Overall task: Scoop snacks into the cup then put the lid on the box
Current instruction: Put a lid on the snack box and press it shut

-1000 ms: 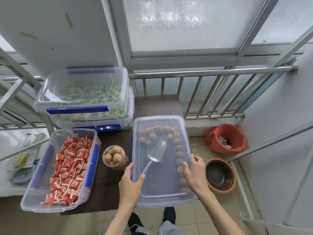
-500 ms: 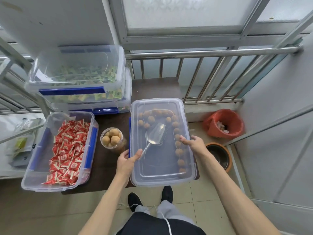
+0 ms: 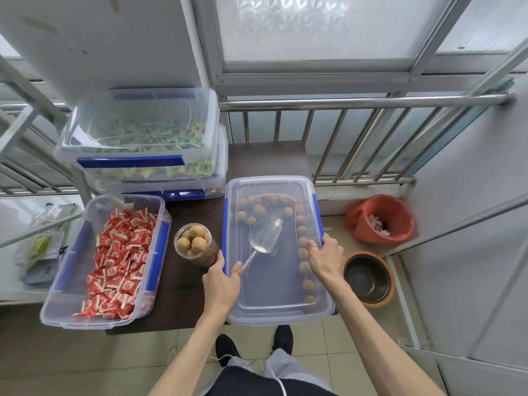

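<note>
A clear lid [image 3: 275,292] lies on top of the snack box with blue side clips [image 3: 315,204] at the table's right end. Through the lid I see round brown snacks [image 3: 300,224] along the far and right sides and a clear scoop [image 3: 265,234] lying inside. My left hand [image 3: 221,278] grips the lid's left edge, thumb on top. My right hand [image 3: 325,257] grips the right edge. A clear cup [image 3: 194,244] filled with the round snacks stands just left of the box, close to my left hand.
An open box of red wrapped candies [image 3: 68,287] sits at the left. Two stacked lidded boxes of green packets [image 3: 143,144] stand at the back. The dark table [image 3: 183,295] ends at a metal railing [image 3: 357,102]. A red bin [image 3: 400,224] and a brown pot [image 3: 388,287] stand on the floor right.
Both hands have slid from the lid's near part to its side edges and now clamp them. The lid sits lower, level on the box.
</note>
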### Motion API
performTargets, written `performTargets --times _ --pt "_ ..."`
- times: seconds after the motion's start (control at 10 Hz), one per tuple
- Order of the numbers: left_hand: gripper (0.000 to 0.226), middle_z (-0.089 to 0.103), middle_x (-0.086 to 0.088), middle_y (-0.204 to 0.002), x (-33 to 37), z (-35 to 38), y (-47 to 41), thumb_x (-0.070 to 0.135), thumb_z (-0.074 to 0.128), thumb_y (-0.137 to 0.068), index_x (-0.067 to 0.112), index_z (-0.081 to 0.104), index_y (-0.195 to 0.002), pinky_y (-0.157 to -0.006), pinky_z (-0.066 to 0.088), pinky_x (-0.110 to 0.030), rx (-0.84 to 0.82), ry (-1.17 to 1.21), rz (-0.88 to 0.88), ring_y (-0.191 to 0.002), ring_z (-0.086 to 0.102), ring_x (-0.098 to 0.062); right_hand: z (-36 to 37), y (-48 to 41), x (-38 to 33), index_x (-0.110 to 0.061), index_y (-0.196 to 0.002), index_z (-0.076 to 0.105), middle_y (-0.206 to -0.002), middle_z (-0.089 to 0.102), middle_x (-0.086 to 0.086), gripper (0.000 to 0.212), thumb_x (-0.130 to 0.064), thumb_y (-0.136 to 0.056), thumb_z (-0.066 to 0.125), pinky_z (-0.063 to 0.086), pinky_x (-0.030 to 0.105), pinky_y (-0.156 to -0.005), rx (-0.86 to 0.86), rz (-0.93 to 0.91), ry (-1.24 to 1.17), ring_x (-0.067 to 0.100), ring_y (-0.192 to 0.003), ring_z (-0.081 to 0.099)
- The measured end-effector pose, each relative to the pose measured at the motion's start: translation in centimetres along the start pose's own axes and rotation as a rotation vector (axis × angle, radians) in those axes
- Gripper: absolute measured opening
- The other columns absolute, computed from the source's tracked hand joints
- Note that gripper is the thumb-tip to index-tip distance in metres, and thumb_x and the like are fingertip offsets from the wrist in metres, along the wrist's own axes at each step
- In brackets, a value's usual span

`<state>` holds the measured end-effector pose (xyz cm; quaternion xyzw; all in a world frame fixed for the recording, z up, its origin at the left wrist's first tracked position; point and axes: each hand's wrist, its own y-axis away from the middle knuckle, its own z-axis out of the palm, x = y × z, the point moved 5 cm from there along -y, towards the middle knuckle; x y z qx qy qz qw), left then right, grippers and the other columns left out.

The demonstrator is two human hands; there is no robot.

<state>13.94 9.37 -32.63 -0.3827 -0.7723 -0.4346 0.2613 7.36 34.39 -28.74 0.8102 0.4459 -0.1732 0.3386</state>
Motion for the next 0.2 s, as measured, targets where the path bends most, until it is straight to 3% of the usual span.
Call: performTargets --times 0.1,0.2 --pt "0.069 0.045 -0.003 -0.156 4.0 -2.2 1.8 0.032 0.064 -0.097 0.021 0.033 -0.157 -0.114 0.041 -0.047 -0.07 0.017 0.074 -0.144 0.043 -0.024 -2.1 0.2 -2.0 0.002 -0.118 0.061 -0.123 0.064 0.023 0.036 -0.024 -0.093 0.057 0.046 0.036 -0.086 -0.123 -0.078 0.053 0.039 -0.118 0.058" --pt "0.067 0.052 0.004 -0.151 10.8 -8.3 6.2 0.044 0.063 -0.094 0.027 0.039 -0.154 -0.111 0.046 -0.035 0.059 0.22 0.324 -0.141 0.048 -0.013 -10.0 3.0 -6.8 -0.006 -0.137 0.054 -0.138 0.059 0.012 0.046 -0.027 -0.096 0.06 0.044 0.021 -0.099 -0.209 -0.322 -0.15 0.003 -0.12 0.058"
